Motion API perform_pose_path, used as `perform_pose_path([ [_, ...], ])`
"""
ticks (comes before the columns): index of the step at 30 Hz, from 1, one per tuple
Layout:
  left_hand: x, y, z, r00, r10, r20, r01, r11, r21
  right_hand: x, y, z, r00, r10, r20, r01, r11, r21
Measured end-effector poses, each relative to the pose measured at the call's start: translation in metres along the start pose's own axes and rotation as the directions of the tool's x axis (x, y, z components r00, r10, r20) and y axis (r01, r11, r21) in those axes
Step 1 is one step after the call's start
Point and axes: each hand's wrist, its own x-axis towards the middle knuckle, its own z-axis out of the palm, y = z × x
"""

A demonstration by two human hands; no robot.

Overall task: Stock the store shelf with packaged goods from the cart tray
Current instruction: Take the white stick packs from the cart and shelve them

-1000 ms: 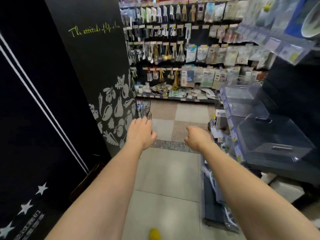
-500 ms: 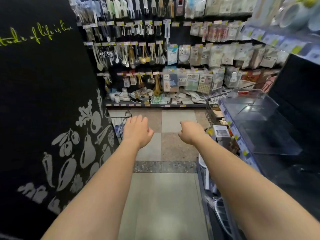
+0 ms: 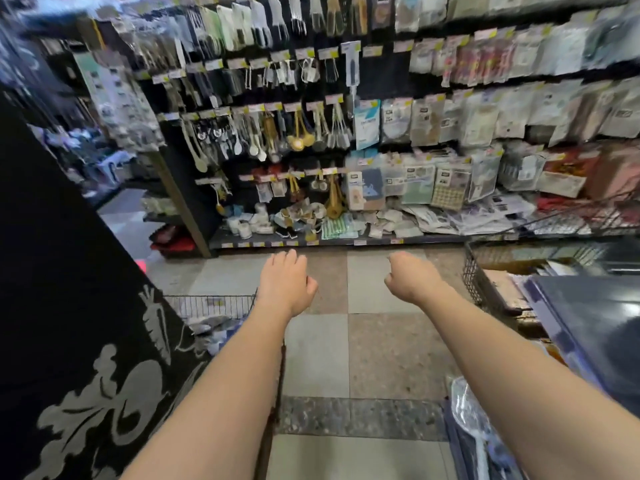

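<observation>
Both my arms reach forward over the tiled aisle floor. My left hand (image 3: 285,282) hangs with loosely curled fingers and holds nothing. My right hand (image 3: 410,280) is curled the same way, also holding nothing. Ahead stands the store shelf (image 3: 346,241), hung with packaged kitchen tools and flat packs, with loose packs lying on its bottom board. A wire basket (image 3: 491,282) holding packaged goods is at the right, about a forearm's length from my right hand.
A black pillar (image 3: 69,306) printed with white vegetables fills the left. A low wire rack (image 3: 211,304) with goods stands beside it, under my left wrist. A dark blue shelf unit (image 3: 595,323) juts in at the right. Tiled floor (image 3: 346,341) lies between them.
The view has moved forward and turned left, so the shelf is nearer and larger. Both hands stay in front of me, loosely curled and holding nothing.
</observation>
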Motion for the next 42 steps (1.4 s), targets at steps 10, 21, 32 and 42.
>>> perform_pose_path([
  [10, 0.247, -0.018, 0.058, 0.999, 0.038, 0.0, -0.038, 0.997, -0.061, 0.24, 0.013, -0.001, 1.0, -0.01, 0.027, 0.011, 1.0, -0.013],
  [21, 0.558, 0.05, 0.127, 0.935, 0.351, 0.047, -0.339, 0.926, -0.167, 0.463, 0.124, -0.028, 0.955, 0.295, 0.022, -0.296, 0.953, 0.064],
  [32, 0.791, 0.229, 0.21, 0.773, 0.604, 0.192, -0.567, 0.795, -0.215, 0.622, 0.327, -0.001, 0.777, 0.629, 0.034, -0.622, 0.757, 0.198],
  [42, 0.932, 0.406, 0.221, 0.582, 0.774, 0.249, -0.733, 0.632, -0.252, 0.655, 0.492, -0.016, 0.52, 0.849, 0.089, -0.834, 0.482, 0.269],
])
